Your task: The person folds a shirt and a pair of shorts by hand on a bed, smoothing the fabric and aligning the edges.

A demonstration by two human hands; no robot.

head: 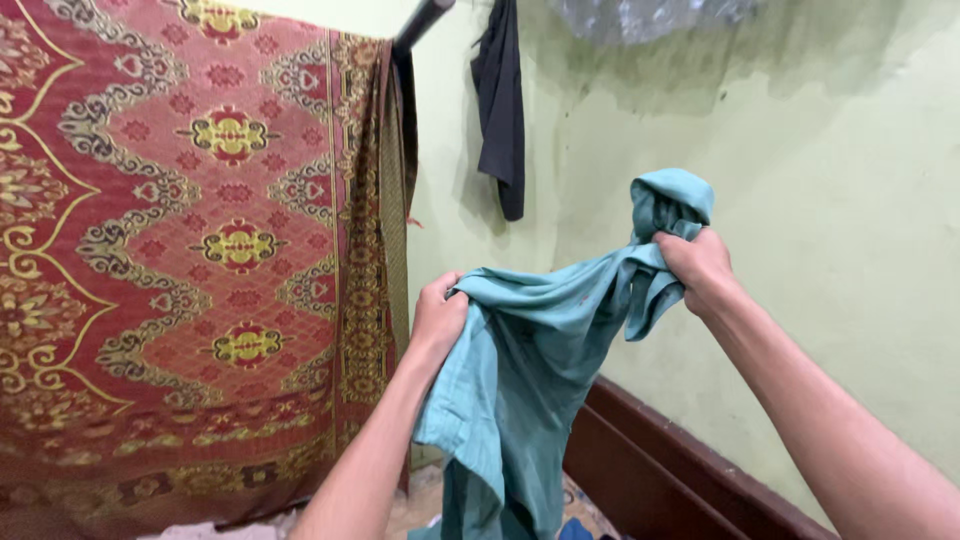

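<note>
While my left hand (pixel 437 318) grips tight one bunched edge of the teal shirt (pixel 530 370), my right hand (pixel 697 268) is closed on the other part, at 3 o'clock from it. Between them the shirt hangs down, with the red patterned carpet (pixel 190 250) at 9 o'clock and the green wall (pixel 820 200) behind.

Two bare forearms, sleeveless, hands (pixel 440 320) ungloved

A plain room in a home, to judge by the pale green painted wall (pixel 820 200), the red and gold patterned mat (pixel 190 250) hung up, the dark garment (pixel 503 110) hanging and a dark wooden frame (pixel 660 470) below.
</note>
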